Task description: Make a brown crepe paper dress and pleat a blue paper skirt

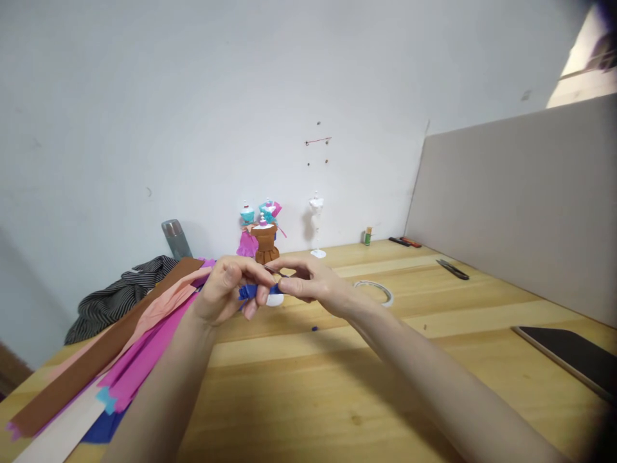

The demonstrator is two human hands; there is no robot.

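Over the table, my left hand [236,286] holds a small folded piece of blue crepe paper [248,292] between its curled fingers. From the other side, my right hand [308,281] pinches the right end of that paper between thumb and index finger. A thin dark object, too small to make out, shows between the hands at the fingertips. Just behind them stands a miniature dress form [265,241] in brown crepe paper. Part of a white round base [274,299] shows below the fingers. A tiny blue scrap [315,328] lies on the wood.
Crepe paper strips [159,321] and a striped cloth [125,289] cover the left side, near a flask [176,239]. Along the wall stand more dress forms, including a white one [317,222]. A tape ring [385,292], snips [453,269] and a dark tablet-like slab [571,354] lie to the right.
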